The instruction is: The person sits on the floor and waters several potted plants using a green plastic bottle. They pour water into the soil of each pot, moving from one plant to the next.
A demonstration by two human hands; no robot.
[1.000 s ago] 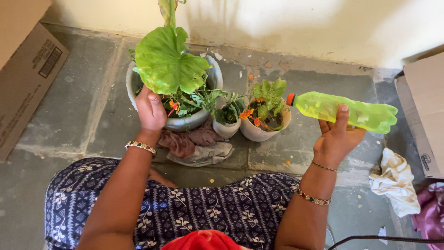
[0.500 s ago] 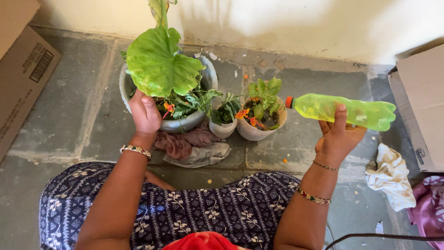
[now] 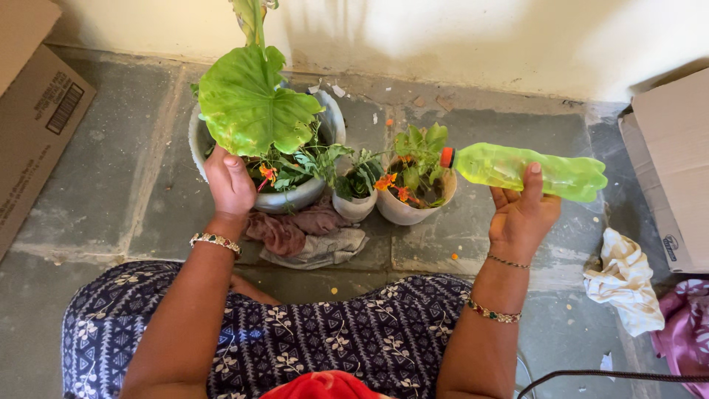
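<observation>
While tilted, green bottle [image 3: 528, 171] potward.

The right hand [image 3: 521, 214] holds a green plastic bottle [image 3: 528, 171] level, its orange cap beside the small flowering pot [image 3: 410, 210]. The left hand [image 3: 229, 185] rests at the large grey pot [image 3: 295, 198] under a broad leaf [image 3: 255, 103].

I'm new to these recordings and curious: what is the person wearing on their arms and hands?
Both forearms are bare, with no sleeves or gloves. The left hand has one beaded bangle at its wrist. The right hand has a thin chain bracelet at the wrist and a beaded bangle with red stones lower on the forearm.
</observation>
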